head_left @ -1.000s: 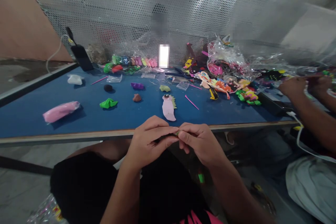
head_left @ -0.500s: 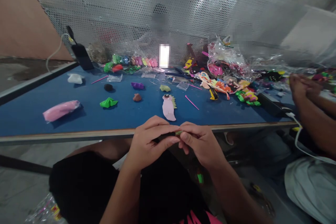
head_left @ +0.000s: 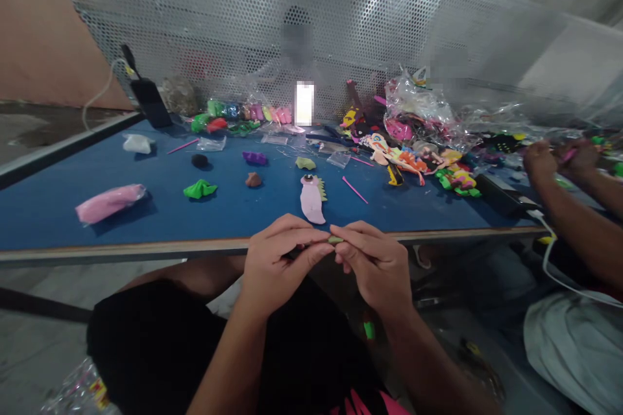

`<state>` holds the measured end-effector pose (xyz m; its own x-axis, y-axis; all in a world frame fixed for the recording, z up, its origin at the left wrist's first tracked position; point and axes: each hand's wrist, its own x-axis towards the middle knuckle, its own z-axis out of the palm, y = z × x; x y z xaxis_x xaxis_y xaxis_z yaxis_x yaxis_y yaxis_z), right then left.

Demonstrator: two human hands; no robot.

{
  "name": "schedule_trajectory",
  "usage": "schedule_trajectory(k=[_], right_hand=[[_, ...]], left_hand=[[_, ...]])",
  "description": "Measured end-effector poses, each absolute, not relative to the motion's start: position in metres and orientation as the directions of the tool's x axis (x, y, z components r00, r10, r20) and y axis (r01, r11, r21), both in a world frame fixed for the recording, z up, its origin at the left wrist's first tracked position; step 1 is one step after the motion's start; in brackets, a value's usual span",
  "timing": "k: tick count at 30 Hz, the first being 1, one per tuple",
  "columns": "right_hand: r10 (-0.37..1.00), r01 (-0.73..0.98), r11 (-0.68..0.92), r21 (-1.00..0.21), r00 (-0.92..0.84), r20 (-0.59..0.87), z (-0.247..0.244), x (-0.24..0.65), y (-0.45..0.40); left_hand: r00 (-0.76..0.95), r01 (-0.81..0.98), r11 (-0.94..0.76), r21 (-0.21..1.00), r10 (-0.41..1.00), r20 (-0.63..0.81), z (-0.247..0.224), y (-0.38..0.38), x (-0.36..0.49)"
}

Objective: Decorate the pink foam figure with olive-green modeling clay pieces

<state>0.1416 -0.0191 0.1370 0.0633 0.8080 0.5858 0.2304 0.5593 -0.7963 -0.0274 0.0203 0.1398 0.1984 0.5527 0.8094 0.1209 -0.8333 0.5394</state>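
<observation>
A small piece of olive-green modelling clay (head_left: 335, 240) is pinched between the fingertips of my left hand (head_left: 282, 266) and my right hand (head_left: 377, 266), just in front of the table edge. Beyond them on the blue table lies a flat pale-pink clay figure (head_left: 311, 202) with a dark eye and a green spiky edge along its right side. Behind that figure sits a lump of light green clay (head_left: 305, 163). Brown clay (head_left: 253, 179), purple clay (head_left: 255, 157) and bright green clay (head_left: 200, 189) lie to its left.
A wrapped pink clay pack (head_left: 111, 203), black clay (head_left: 199, 161) and white clay (head_left: 138, 143) are at left. A pink stick (head_left: 355, 189) lies right of the figure. A lit phone (head_left: 304, 104) stands behind. Clay pieces (head_left: 402, 159) pile up at right, near another person's hands (head_left: 555, 159).
My fingertips have shifted slightly around the green clay, and more of it shows between them. At right, the other person's hands have moved apart.
</observation>
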Motion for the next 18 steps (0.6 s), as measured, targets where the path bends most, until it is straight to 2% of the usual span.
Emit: schedule_trajectory(k=[9,18], right_hand=[[0.842,0.193,0.526,-0.829,0.020,0.539,0.1378,0.1419,-0.0197],[0.910,0.036,0.413,-0.910,0.014,0.414,0.1432,0.1413,-0.0210]], left_hand=[[0.225,0.042,-0.821,0.569,0.563,0.796,0.1385,0.0226,-0.0300],[0.283,-0.003,-0.802,0.597,0.572,0.770,0.1342,0.0253,-0.0342]])
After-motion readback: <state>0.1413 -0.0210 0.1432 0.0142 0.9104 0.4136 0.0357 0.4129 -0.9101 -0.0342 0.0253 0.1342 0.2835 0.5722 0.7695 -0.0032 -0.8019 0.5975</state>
